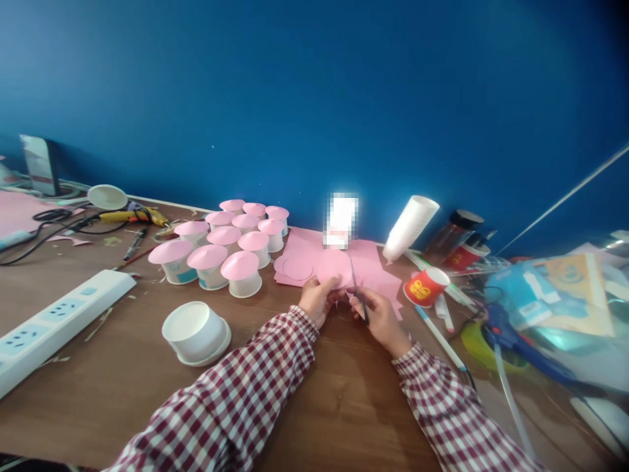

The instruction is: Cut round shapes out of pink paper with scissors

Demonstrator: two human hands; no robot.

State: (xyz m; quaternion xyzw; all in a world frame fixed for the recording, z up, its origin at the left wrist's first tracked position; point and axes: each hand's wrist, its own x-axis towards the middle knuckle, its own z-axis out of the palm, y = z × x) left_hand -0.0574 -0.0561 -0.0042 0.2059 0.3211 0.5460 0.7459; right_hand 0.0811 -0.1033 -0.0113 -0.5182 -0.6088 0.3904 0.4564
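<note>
In the head view, my left hand (317, 300) pinches a rounded piece of pink paper (332, 265) at its lower edge. My right hand (381, 318) is closed round a pair of scissors (362, 305), whose blades point up and away along the right side of that paper. Behind both hands lies a stack of pink paper sheets (376, 270), with a loose pink disc or drawn circle on its left part. The fingertips of my right hand are partly hidden by the scissors.
Several paper cups with pink cone tops (240, 265) stand left of the paper. Nearer are white cups (192, 329) and a power strip (59, 321). A leaning cup stack (411, 226), a red cup (426, 287) and a blue glue gun (521, 354) are at right. A blue wall (295, 98) rises behind.
</note>
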